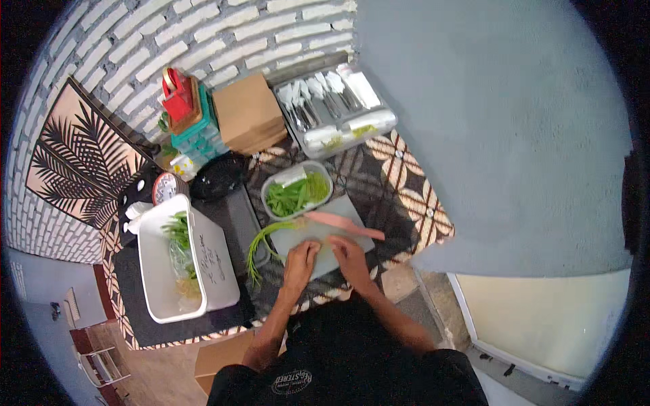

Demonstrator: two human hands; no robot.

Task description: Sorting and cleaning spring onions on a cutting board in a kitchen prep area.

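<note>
Both hands are over a pale cutting board on the table. My left hand is at the board's near left part, fingers bent, and my right hand is a short way to its right, fingers curled. Something small and pale seems to lie between the fingertips; it is too blurred to name. A pink knife lies across the board just beyond my right hand. Long green stalks hang over the board's left edge. Beyond the board, a clear plastic container holds cut green vegetables.
A tall white plastic bin with bagged greens stands at the left, beside a dark tray. Farther back are a black bowl, a cardboard stack, teal boxes with a red tape dispenser, and a cutlery tray.
</note>
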